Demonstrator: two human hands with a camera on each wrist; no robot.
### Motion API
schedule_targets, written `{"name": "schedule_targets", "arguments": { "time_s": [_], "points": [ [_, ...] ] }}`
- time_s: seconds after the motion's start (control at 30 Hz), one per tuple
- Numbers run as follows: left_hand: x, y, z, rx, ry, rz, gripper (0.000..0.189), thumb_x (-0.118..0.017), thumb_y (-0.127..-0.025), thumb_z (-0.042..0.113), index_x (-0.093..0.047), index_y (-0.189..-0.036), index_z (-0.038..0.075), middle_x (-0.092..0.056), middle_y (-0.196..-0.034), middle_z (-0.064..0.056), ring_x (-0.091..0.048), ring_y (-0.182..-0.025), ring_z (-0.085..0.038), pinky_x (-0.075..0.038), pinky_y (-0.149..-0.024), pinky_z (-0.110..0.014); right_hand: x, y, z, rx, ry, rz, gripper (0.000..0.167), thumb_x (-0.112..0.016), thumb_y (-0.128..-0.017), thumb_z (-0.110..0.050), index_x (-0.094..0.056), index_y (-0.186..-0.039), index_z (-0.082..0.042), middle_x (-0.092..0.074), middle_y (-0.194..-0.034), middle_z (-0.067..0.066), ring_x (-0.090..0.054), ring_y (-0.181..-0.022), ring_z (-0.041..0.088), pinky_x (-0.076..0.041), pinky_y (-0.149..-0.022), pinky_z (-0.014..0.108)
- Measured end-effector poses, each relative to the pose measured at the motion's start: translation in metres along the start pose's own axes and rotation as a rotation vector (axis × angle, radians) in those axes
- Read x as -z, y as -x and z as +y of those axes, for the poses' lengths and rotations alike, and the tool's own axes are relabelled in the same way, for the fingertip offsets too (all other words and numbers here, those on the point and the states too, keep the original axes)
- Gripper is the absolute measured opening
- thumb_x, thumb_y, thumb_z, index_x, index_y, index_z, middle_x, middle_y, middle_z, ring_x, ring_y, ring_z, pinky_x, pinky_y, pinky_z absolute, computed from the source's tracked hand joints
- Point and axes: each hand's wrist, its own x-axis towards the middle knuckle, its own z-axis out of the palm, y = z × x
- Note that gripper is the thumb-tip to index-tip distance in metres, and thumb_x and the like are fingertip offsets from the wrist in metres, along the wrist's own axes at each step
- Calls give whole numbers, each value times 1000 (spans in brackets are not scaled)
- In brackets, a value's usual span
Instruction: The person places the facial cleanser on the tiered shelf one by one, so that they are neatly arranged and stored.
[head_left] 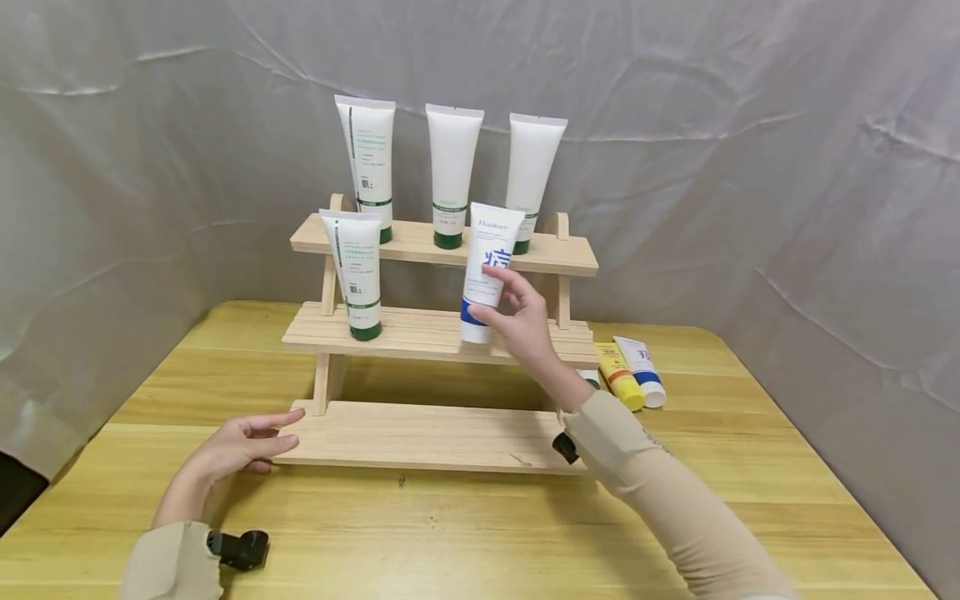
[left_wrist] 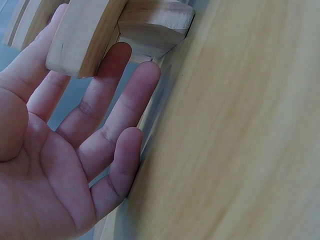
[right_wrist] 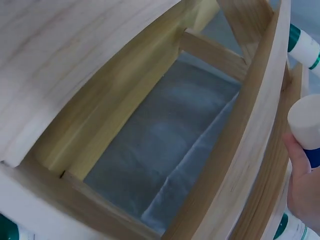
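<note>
My right hand (head_left: 523, 321) pinches a white squeeze tube with blue print and a blue band (head_left: 491, 242) between thumb and fingers. The tube is upright, cap down, in front of the middle tier of a three-tier wooden rack (head_left: 442, 429). Whether its cap touches that shelf I cannot tell. In the right wrist view the cap (right_wrist: 306, 122) shows beside my thumb. My left hand (head_left: 238, 446) holds the left end of the bottom shelf. The left wrist view shows the shelf end (left_wrist: 82, 42) between thumb and fingers.
Three white-and-green tubes (head_left: 447, 158) stand along the top tier. Another white-and-green tube (head_left: 362, 275) is at the middle tier's left. Right of the rack, a yellow tube (head_left: 621, 379) and a white-and-blue tube (head_left: 641, 371) lie on the wooden table (head_left: 450, 542). Grey cloth (head_left: 675, 67) hangs behind.
</note>
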Motion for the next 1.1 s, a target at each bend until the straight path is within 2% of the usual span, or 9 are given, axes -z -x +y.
{"name": "schedule_targets", "arguments": {
  "time_s": [0.13,0.23,0.3,0.4,0.57,0.8,1.1],
  "points": [
    [0,0,0,-2,-2,-3,44,-65,-83,24,-54,-125,16,-27,-136,-29,-48,-93,-10,-48,-71,-34,-12,-3,-6,42,71,-29,44,-69,-73,7,-54,-115,7,-51,-115,19,-46,-102,23,-37,-85,36],
    [0,0,0,-4,-5,-6,45,-64,-83,24,-53,-125,14,-27,-136,-29,-47,-94,-11,-48,-71,-34,-19,-6,-6,19,117,-41,44,-71,-72,4,-56,-114,5,-51,-115,18,-47,-100,25,-42,-83,35],
    [0,0,0,-5,-3,-7,45,-64,-83,24,-53,-125,14,-26,-136,-29,-47,-94,-11,-48,-71,-34,-23,-9,2,6,121,-43,44,-71,-72,3,-57,-114,2,-51,-114,15,-49,-96,24,-46,-79,30],
    [-1,0,0,-6,-1,-6,44,-65,-83,24,-53,-125,15,-27,-136,-29,-47,-93,-11,-48,-71,-34,-30,-9,-6,-16,82,-45,43,-70,-72,7,-57,-113,6,-49,-112,19,-52,-92,31,-50,-73,35],
    [-1,0,0,-2,2,1,43,-65,-83,24,-54,-124,16,-29,-134,-28,-48,-92,-11,-48,-70,-34,-40,-7,-18,-22,67,-55,39,-68,-72,11,-57,-109,9,-49,-112,21,-52,-100,33,-48,-79,36],
    [-2,0,0,-9,11,-4,45,-65,-83,23,-53,-125,14,-25,-137,-29,-50,-91,-11,-48,-70,-34,-48,-9,8,-35,96,-65,39,-71,-71,4,-59,-109,2,-49,-113,15,-50,-106,28,-47,-80,31],
    [0,0,0,-12,9,-1,46,-65,-83,23,-51,-126,13,-22,-139,-29,-48,-94,-11,-49,-70,-34,-51,-9,16,-11,144,-90,39,-67,-74,8,-53,-109,0,-43,-116,15,-43,-115,29,-44,-84,34]
  ]
}}
